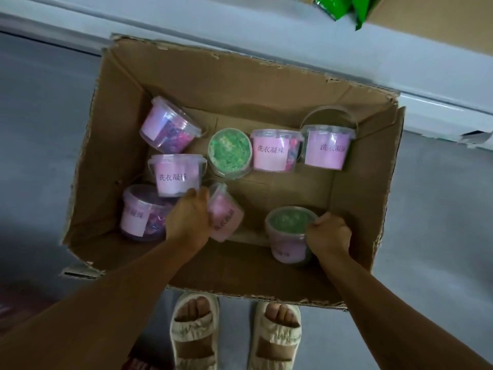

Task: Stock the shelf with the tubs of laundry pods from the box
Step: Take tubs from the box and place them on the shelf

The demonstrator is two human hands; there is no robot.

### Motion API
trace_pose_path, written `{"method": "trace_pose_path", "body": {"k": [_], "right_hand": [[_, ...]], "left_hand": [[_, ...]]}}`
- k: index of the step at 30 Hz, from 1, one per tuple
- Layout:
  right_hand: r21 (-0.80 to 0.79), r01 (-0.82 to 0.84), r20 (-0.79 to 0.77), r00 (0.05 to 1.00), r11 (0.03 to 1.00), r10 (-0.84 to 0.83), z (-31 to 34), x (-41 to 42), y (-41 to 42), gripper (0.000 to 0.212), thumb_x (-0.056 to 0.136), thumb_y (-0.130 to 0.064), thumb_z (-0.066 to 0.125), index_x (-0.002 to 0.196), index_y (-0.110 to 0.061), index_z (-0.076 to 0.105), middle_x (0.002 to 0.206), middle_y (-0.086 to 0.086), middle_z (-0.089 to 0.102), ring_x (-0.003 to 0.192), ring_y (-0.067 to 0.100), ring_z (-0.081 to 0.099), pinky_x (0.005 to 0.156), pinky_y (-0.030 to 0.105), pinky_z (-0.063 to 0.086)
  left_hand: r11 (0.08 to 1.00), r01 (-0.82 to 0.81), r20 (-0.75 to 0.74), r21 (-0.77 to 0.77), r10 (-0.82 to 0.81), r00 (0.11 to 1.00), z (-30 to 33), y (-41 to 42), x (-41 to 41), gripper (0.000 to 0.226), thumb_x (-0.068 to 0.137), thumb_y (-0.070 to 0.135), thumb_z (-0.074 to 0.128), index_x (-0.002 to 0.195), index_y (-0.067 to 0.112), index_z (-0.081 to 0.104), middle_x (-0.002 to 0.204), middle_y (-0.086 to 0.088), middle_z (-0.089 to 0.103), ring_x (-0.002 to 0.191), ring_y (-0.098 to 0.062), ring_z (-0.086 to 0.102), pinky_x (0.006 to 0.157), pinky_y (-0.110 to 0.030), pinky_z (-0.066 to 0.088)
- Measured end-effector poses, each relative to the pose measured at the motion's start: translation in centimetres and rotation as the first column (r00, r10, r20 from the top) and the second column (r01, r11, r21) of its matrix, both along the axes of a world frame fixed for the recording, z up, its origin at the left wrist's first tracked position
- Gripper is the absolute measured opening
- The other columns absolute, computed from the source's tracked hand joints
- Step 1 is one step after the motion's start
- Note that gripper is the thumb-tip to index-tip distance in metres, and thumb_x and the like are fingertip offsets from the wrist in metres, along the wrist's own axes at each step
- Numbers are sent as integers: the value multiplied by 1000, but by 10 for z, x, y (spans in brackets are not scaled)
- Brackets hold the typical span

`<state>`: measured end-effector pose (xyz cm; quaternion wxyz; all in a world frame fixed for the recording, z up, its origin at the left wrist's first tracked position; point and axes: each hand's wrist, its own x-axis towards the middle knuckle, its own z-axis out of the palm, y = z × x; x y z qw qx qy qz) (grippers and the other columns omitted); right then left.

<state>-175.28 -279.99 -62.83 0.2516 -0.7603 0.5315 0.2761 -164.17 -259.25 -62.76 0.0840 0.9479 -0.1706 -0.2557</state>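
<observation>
Cardboard box (170,84), open at the top and torn along its rim, sits on a grey floor (40,116) below me, seen from straight above. Inside it lie eight clear tubs of laundry pods, most with pink labels printed in Chinese characters.

My left hand (188,218) reaches into the near left part of the box, its fingers curled round a tub lying on its side (226,216), pink label facing up. Just beside that hand are two more: a labelled tub (177,174) behind it and a purple-tinted tub (141,213) to its left, in the near left corner.

My right hand (329,233) grips the rim of an upright green-filled tub (289,233) in the near right part of the box, fingers closed over its edge.

Along the far side, from left to right, are a tilted tub (168,125), a tub showing green pods (230,152), a tub with its label facing me (276,150), and another labelled tub (328,145) near the far right wall.

My feet in pale sandals (196,329) stand just beside the near wall of the box. A pale ledge (293,30) runs past the far side, with green packets (344,8) at the top edge.
</observation>
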Motion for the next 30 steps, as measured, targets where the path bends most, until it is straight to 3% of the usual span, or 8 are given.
{"method": "trace_pose_path", "body": {"k": [5,11,15,18,20,22,27,30], "right_hand": [[77,184,135,972,980,-193,10,18,-2,51,77,-2,68,124,-10,50,118,10,57,105,25,57,58,17,40],[12,-82,249,965,997,76,8,25,-5,42,76,-14,70,116,-10,57,115,11,59,97,20,58,70,20,37],[17,-91,348,934,996,79,6,24,-4,41,81,-24,67,120,-14,55,120,12,49,101,24,54,78,24,40],[94,-100,320,945,991,65,3,23,-5,47,91,-34,53,135,-21,44,130,17,43,119,30,45,91,31,40],[175,-116,289,955,978,62,1,20,-5,49,96,-38,43,141,-23,35,132,18,43,120,29,43,84,27,36],[224,-104,291,956,969,36,-1,16,-6,50,97,-39,41,143,-24,30,133,18,44,118,30,46,81,25,33],[225,-58,292,956,973,-11,-10,8,-11,49,97,-36,41,143,-23,29,132,20,45,113,32,50,79,26,37],[231,-46,293,956,972,-25,-14,6,-10,50,97,-37,40,143,-22,28,131,18,47,109,29,52,73,25,36]], "left_hand": [[957,269,154,-110,-251,956,9,-11,-2,37,59,-4,77,88,6,55,84,-11,58,72,-29,60,42,-26,39],[929,339,213,-150,-304,929,2,-19,-7,48,50,-10,72,91,6,56,90,-15,58,81,-34,59,41,-25,38],[932,30,3,-361,-31,1000,-12,-19,-17,36,67,26,51,93,4,61,107,-16,54,101,-29,52,70,-28,41],[870,-296,-223,-394,221,949,-22,-21,-15,36,72,14,70,106,5,61,133,-13,42,128,-28,39,96,-25,38],[794,-466,-329,-390,353,876,-27,-21,-12,27,81,13,68,106,7,61,139,-7,36,131,-26,37,106,-32,38],[746,-557,-346,-366,447,825,-29,-24,-12,22,87,17,62,105,6,56,137,-11,38,122,-26,45,101,-41,43],[658,-684,-385,-315,570,726,-30,-32,-16,56,86,17,64,134,5,38,135,-13,46,121,-25,50,101,-45,44],[627,-745,-478,-228,594,647,-35,-33,-22,50,89,17,59,134,9,38,128,-13,54,115,-27,55,98,-44,47]]}}
